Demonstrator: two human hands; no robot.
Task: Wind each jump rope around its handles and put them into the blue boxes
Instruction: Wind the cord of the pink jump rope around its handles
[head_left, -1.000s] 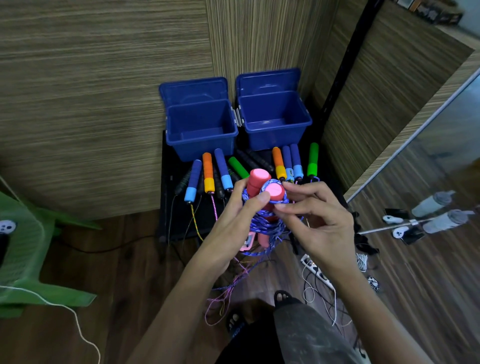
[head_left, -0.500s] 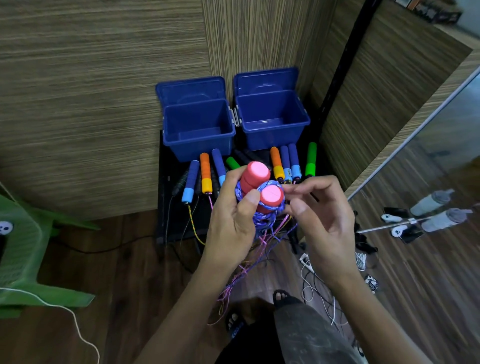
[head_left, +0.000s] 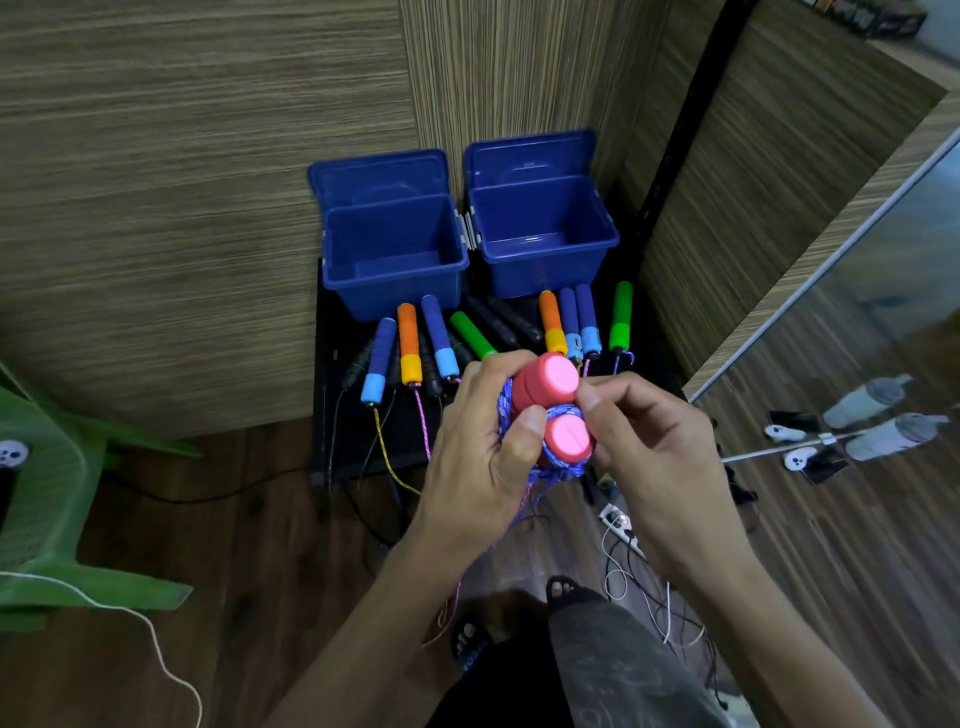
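Observation:
My left hand (head_left: 478, 457) grips a pair of pink jump rope handles (head_left: 550, 387), held side by side with their round ends toward me. Blue-purple cord (head_left: 563, 465) is wound around them, and loose strands hang down below my hands. My right hand (head_left: 649, 447) pinches the cord beside the nearer handle. Two open blue boxes (head_left: 395, 283) (head_left: 545, 265) stand at the back of a low black table (head_left: 332, 415); nothing shows inside them. In front of the boxes lie several other rope handles (head_left: 408, 343) in blue, orange, green and black.
Wood-grain walls close in behind and to the right of the boxes. A green plastic chair (head_left: 47, 499) stands at the left. A power strip (head_left: 618, 522) and loose cables lie on the wooden floor by my feet. A mirror panel (head_left: 857, 364) fills the right side.
The handles have tilted so their round ends face me more, and both hands have risen a little toward the boxes. My right hand has shifted its pinch around the nearer handle.

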